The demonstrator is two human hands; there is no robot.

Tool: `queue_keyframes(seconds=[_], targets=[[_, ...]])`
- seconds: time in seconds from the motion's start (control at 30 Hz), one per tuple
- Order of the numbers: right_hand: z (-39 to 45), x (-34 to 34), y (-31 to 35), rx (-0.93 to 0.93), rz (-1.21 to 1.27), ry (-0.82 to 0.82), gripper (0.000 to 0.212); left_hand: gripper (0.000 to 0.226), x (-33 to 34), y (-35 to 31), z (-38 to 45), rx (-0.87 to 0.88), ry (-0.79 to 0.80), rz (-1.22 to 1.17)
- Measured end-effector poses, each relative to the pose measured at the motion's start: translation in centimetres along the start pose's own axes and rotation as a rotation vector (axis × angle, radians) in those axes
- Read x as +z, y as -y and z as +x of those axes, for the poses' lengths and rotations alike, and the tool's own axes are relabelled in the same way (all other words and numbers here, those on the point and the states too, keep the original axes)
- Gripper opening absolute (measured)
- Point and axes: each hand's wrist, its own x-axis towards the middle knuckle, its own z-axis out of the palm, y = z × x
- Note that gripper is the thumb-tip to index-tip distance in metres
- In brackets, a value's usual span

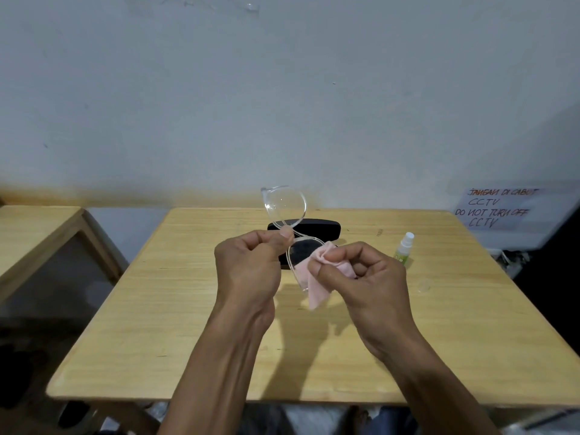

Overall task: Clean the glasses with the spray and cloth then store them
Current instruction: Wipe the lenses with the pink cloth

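Observation:
My left hand [251, 265] pinches the clear-framed glasses [284, 205] at the bridge and holds them upright above the table, one lens up and the other down. My right hand [361, 271] grips a pink cloth [317, 293], pressed against the lower lens. Behind the hands an open black glasses case [317, 227] lies on the wooden table [188, 309], partly hidden by them. A small spray bottle [404, 249] with a white cap and green label stands to the right of my right hand.
A second wooden table [37, 227] stands to the left across a gap. A handwritten paper sign [496, 208] hangs on the wall at the right. Dark objects sit at the far right beside the table.

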Motion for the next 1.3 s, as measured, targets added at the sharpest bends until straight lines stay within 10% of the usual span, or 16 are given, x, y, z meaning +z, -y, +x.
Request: queue_keyframes(seconds=[0.33,1.3], targets=[[0.3,1.6,0.1,0.165,0.245,-0.003,0.020,0.025,0.9,0.6,-0.9,-0.020,0.037,-0.033],[-0.2,-0.4,-0.6,0.004,-0.080,0.041,0.025,0.015,-0.1,0.4,0.5,-0.071,0.002,-0.028]])
